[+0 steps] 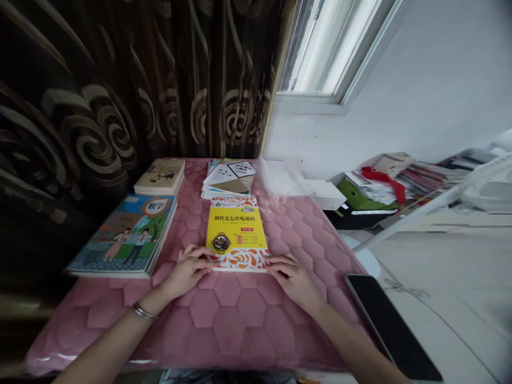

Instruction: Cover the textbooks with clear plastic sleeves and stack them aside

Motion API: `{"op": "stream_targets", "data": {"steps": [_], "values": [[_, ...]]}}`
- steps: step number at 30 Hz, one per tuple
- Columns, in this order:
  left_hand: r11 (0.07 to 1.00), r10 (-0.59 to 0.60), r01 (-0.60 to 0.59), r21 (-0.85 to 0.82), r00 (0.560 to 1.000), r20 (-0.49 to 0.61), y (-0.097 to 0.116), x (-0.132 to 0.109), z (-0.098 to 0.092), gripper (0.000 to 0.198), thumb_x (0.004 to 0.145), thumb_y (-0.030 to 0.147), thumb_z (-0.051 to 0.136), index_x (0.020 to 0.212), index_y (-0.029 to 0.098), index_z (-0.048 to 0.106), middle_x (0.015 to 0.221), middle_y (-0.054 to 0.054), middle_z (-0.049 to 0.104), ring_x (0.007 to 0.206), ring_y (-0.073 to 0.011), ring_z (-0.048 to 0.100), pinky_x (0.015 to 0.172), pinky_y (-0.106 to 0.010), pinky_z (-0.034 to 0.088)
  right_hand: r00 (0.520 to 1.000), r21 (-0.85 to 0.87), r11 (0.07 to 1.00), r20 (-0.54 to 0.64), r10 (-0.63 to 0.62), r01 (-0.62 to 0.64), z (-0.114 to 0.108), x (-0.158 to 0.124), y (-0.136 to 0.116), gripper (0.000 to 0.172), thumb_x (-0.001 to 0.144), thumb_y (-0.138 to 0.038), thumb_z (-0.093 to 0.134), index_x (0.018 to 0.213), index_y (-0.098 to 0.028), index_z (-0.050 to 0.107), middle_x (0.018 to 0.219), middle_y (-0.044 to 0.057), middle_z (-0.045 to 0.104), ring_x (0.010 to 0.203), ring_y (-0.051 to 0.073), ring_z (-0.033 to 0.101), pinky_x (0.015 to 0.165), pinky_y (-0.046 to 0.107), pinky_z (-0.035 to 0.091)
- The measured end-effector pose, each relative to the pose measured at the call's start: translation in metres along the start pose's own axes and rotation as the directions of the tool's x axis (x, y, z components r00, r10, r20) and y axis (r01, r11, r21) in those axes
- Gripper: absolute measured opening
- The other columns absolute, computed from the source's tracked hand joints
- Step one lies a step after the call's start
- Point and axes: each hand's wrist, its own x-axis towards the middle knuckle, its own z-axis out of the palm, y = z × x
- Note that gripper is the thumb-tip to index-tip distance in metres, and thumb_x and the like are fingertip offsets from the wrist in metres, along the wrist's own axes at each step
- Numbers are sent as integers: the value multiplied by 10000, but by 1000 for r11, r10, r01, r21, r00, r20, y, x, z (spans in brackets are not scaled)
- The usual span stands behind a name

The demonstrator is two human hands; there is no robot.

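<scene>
A dark, scroll-patterned curtain (172, 80) and a white wall (428, 80) stand behind a table (254, 330) covered in pink hexagon quilting. Mid-table lies a closed yellow book (237, 228), flat, with orange-and-white patterned bands at both ends and a round dark portrait. The left hand (190, 268) and right hand (291, 274) touch its near corners, fingers bent; whether they pinch it, I cannot tell.

Small print on the yellow book (237, 210): too fine for me to read. Fingertips of my left hand (186, 271) cover a bit of its left edge. My right forearm (348, 333) runs off the bottom edge. Curtain (168, 64) and window (328, 53): cut at top. Piled papers (424, 184), far right: blurred.
</scene>
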Motion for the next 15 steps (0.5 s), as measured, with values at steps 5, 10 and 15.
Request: {"op": "stream_targets", "data": {"steps": [5,10,15], "values": [[1000,-30,30,0,1000,8,3,-1,1,346,869,136,602,1064,396,723,1178,-6,660,1108,-220,480,934,-405,338,994,-33,995,-50,-92,91,-1,0,-1,203,911,-197,556,775,-252,696,975,21,752,830,186,647,744,362,519],[997,-41,43,56,999,-35,18,1,-1,278,846,146,622,1003,346,734,1173,-13,648,1116,-229,468,906,-399,332,979,-126,973,-53,-199,191,-2,5,-13,141,868,-144,561,811,-219,666,950,56,725,846,194,608,749,355,500],[995,24,-20,103,999,-36,42,16,9,216,792,202,695,989,287,709,1150,-33,638,1133,-251,463,911,-415,306,977,-230,949,65,-204,213,19,24,-43,95,821,-226,651,912,-221,681,973,56,710,962,239,571,824,393,455]]}}
